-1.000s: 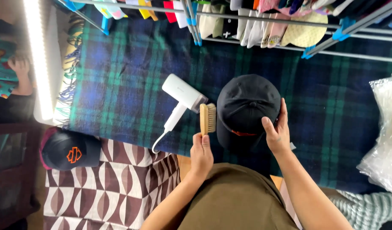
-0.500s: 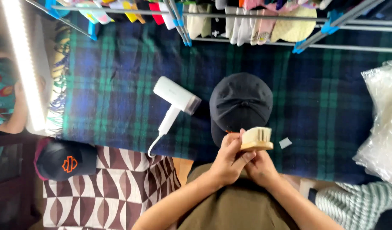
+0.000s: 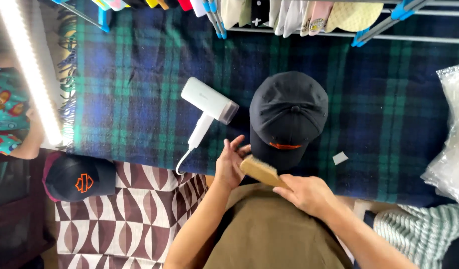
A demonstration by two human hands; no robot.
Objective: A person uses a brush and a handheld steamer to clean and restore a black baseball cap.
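A black cap (image 3: 288, 117) with an orange mark on its brim lies on the blue-green plaid blanket (image 3: 139, 99). My right hand (image 3: 309, 193) grips the handle of a wooden brush (image 3: 262, 171), bristles turned up toward the cap's brim. My left hand (image 3: 230, 163) is spread, its fingers touching the brush's front end and the cap's near edge. A white handheld steamer (image 3: 208, 110) lies just left of the cap with its cord trailing toward me.
A second black cap with an orange emblem (image 3: 79, 178) sits on a brown-and-white patterned cloth (image 3: 139, 219). A rack of hanging caps (image 3: 289, 15) runs along the top. Clear plastic bags (image 3: 451, 139) lie at the right. A light bar (image 3: 30, 69) and another person's sleeve (image 3: 5, 119) are at the left.
The brush passed from my left hand to my right. It now lies flatter, pointing at the cap's brim, and my left hand has spread out beside it.
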